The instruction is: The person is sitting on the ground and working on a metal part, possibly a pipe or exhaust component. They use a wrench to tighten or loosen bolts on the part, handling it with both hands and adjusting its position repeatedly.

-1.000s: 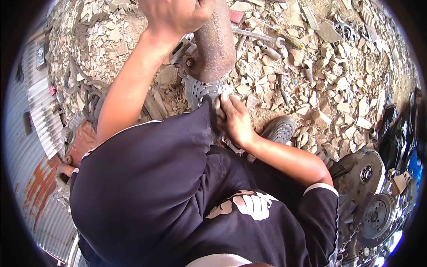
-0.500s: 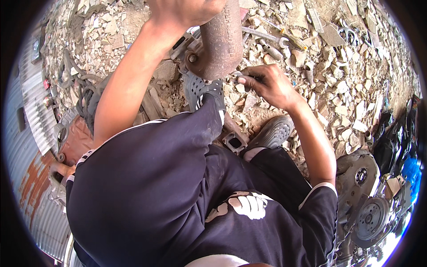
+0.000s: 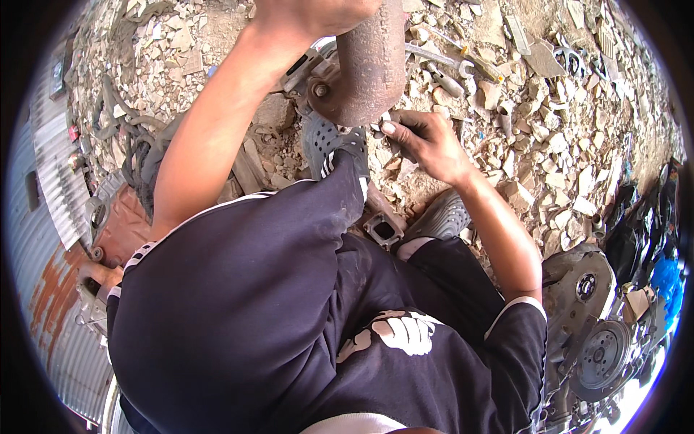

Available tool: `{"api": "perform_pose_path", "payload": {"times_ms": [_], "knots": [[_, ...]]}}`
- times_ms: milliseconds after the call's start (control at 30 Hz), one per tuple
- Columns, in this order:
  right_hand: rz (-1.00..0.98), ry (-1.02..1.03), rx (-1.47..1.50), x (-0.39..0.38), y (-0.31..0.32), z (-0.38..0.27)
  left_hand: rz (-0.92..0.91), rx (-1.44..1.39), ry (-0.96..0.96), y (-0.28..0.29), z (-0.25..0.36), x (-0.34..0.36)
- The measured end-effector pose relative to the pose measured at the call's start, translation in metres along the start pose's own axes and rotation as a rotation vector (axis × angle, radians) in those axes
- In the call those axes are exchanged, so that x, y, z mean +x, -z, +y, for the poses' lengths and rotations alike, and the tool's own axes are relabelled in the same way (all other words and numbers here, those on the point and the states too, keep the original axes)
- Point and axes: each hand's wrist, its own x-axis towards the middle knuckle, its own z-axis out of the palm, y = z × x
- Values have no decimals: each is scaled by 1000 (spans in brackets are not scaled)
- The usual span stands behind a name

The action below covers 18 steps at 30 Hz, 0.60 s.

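The right thumb and forefinger close together on a small metal piece (image 3: 385,116), a pinch at the very tips; the piece is mostly covered, so its exact shape is hard to make out. The other fingers of the right hand (image 3: 434,145) fold in under the palm. The piece sits right at the lower end of the rusty pipe (image 3: 372,72), near its rim. The left hand (image 3: 318,13) lies against the upper part of that pipe; its fingers run off the upper edge, so I cannot tell how firmly they close.

A second ago the right hand was down at the trouser leg; now it is up beside the pipe's end, while the left hand has stayed put. Both hands thus meet at one pipe, and the work appears to centre on its lower end.

The right forearm slants up and inward from a bent elbow, wrist low, back of the hand upward. The left forearm reaches long and steep toward the top.

Below the pipe is the left shoe (image 3: 324,141), and a flanged metal part (image 3: 382,203) lies between the feet. Beyond, on broken stone (image 3: 520,195), rest a wrench (image 3: 441,58) and a yellow-handled screwdriver (image 3: 486,70).
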Motion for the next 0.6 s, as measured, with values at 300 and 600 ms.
{"api": "perform_pose_path", "payload": {"times_ms": [300, 600], "knots": [[72, 11, 421, 0, -31, 18, 16, -43, 6, -3, 7, 2], [151, -11, 225, -1, -29, 9, 39, -23, -18, -3, 8, 4]]}}
